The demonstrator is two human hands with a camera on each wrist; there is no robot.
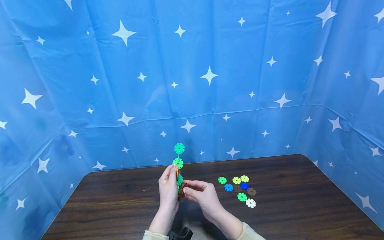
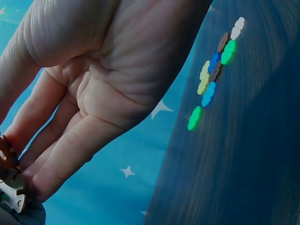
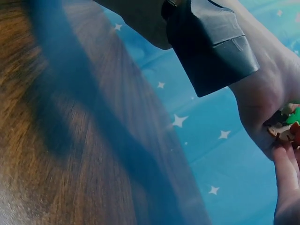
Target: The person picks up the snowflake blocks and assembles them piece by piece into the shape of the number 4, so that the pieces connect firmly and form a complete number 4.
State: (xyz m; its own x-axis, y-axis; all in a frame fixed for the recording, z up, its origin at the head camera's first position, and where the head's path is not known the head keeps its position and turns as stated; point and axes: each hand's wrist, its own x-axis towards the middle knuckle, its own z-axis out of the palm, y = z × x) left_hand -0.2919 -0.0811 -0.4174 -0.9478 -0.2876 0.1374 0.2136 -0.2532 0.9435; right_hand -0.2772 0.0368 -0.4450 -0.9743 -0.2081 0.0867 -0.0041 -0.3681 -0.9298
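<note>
My left hand (image 1: 169,188) grips a chain of joined, notched plastic discs, its thumb and fingers around the middle. Two green discs (image 1: 179,148) stand one above the other at its top, above the fingertips. An orange disc (image 1: 177,172) shows edge-on by the left thumb, with another green disc (image 1: 180,180) just below. On the chain's lower right side, my right hand (image 1: 207,198) pinches a brown disc (image 1: 184,189) between thumb and fingers. In the right wrist view, red and green discs (image 3: 294,115) show between the hands. Fingers hide part of the chain.
Loose notched discs lie grouped on the dark wooden table (image 1: 126,196), right of the hands: green (image 1: 222,180), yellow (image 1: 236,180), blue (image 1: 228,187), brown (image 1: 251,191) and white (image 1: 250,203). A blue star-patterned curtain (image 1: 192,100) surrounds the table's back and sides.
</note>
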